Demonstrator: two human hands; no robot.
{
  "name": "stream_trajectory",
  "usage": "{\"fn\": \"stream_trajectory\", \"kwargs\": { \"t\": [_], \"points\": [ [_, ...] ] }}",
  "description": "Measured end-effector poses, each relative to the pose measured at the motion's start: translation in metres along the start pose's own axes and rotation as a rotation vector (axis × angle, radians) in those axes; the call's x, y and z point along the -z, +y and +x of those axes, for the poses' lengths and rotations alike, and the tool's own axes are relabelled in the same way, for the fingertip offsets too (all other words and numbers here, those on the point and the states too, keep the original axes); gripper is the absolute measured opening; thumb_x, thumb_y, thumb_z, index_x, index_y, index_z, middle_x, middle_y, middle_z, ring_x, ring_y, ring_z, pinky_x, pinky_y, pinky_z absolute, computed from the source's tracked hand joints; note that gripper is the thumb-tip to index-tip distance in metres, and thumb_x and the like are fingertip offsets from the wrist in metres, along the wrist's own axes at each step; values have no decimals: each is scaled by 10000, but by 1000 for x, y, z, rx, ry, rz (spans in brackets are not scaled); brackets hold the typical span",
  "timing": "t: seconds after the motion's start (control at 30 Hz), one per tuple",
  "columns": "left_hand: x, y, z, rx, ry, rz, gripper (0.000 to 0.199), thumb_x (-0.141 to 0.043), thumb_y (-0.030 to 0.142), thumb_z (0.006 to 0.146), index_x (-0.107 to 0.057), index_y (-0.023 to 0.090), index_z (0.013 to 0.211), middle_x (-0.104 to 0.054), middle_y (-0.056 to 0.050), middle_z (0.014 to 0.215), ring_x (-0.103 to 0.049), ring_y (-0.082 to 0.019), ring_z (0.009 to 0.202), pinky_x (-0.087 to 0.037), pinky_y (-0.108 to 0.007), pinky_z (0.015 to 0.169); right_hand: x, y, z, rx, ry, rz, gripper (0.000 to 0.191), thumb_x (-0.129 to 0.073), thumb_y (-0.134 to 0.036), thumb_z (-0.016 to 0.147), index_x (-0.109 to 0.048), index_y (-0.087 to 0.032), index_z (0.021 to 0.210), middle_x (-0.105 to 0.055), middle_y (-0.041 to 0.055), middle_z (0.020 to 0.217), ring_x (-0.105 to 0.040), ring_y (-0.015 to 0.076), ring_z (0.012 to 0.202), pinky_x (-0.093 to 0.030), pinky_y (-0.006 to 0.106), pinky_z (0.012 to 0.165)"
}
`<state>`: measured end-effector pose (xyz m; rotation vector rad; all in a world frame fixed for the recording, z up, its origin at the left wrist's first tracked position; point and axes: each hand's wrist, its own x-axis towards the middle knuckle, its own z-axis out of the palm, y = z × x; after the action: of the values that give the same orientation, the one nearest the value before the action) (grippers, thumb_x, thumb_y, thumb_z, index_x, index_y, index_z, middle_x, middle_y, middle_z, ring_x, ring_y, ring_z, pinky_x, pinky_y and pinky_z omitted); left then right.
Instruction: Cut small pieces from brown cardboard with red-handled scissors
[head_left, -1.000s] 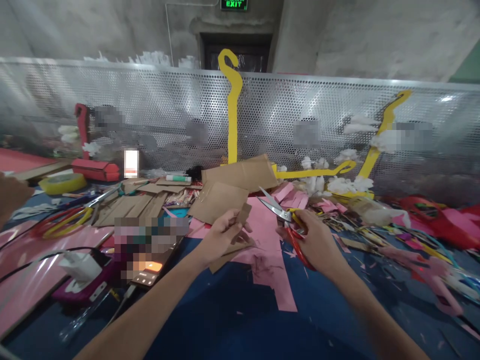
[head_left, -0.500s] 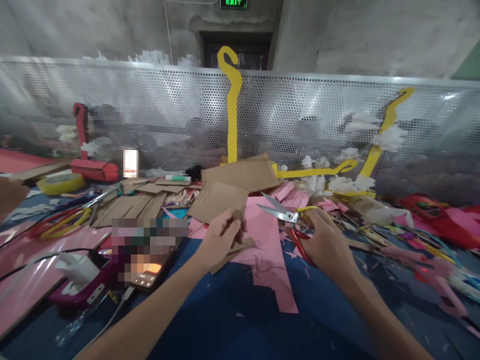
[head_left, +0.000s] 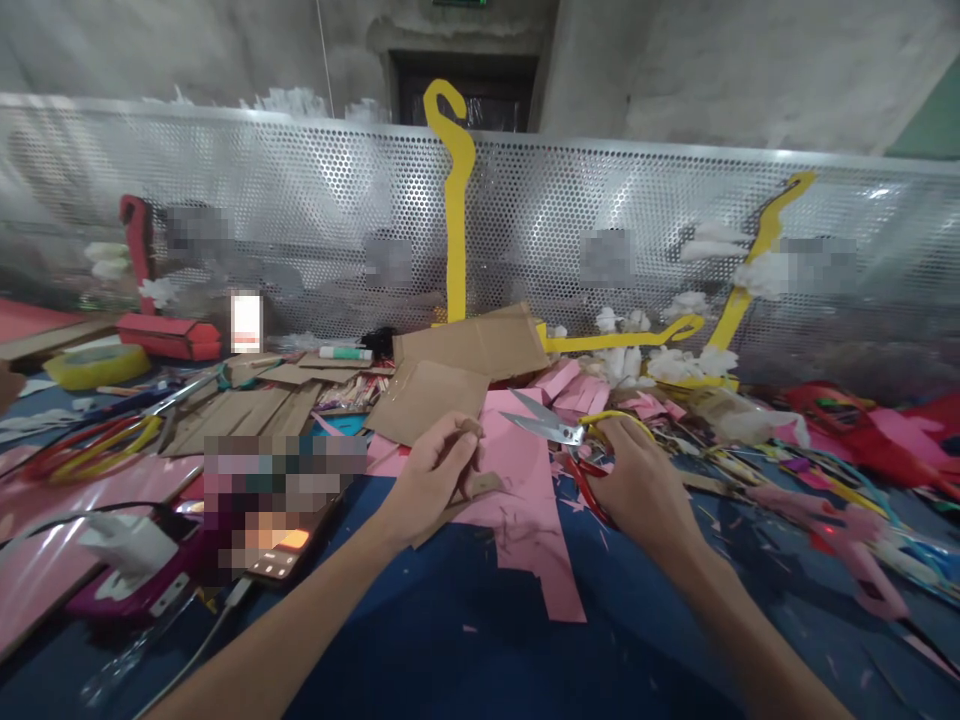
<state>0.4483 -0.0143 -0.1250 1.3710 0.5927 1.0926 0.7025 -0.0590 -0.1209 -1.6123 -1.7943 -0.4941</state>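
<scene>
Head view. In the right hand (head_left: 637, 480): scissors (head_left: 562, 431), clamped by the handles, one handle yellow, the other red. Blades spread, pointing left above pink paper (head_left: 517, 450), toward the left hand (head_left: 431, 478). Contact between blades and pink paper: cannot tell. In the left hand: a small cardboard piece (head_left: 478, 430), pinched between thumb and fingers, mostly hidden. Hands apart, above the middle of a blue table (head_left: 450, 640). Just below the left hand: a cardboard strip (head_left: 448, 517), lying partly over the pink paper.

Beyond the left hand: a front sheet (head_left: 427, 398) of cardboard, then a rear sheet (head_left: 476, 340), set at an angle. Behind the rear sheet: a yellow hook (head_left: 456, 220), upright before a perforated panel (head_left: 540, 210). Farther right: a leaning hook (head_left: 765, 235), also yellow, with white tufts (head_left: 712, 242) about it.

On the left side of the table: a phone (head_left: 289, 550), near a purple power strip (head_left: 124, 597) with a white charger (head_left: 131, 545). Farther back: tape (head_left: 97, 367), a red box (head_left: 169, 337) and a glue stick (head_left: 345, 353). On the right side: a pink glue gun (head_left: 851, 545), among scraps.
</scene>
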Motion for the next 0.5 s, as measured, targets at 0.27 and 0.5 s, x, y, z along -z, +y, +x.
{"fn": "stream_trajectory", "kwargs": {
  "t": [0.27,0.5],
  "points": [
    [14,-3,8,-163,137,288,201,-502,259,939,-608,196,781,-578,-6,680,-543,-122,622,-475,-234,591,-12,3,-3,-31,-66,21,310,-658,-408,837,-604,-219,1076,-670,119,1109,-601,317,1069,-469,416,903],
    [27,-25,27,-169,271,192,118,-544,226,879,-558,176,773,-592,0,698,-496,-85,461,-397,-232,448,-46,2,-19,-139,-165,85,376,-677,-438,810,-647,-175,1078,-676,145,1108,-594,313,1055,-446,413,932]
  ]
}}
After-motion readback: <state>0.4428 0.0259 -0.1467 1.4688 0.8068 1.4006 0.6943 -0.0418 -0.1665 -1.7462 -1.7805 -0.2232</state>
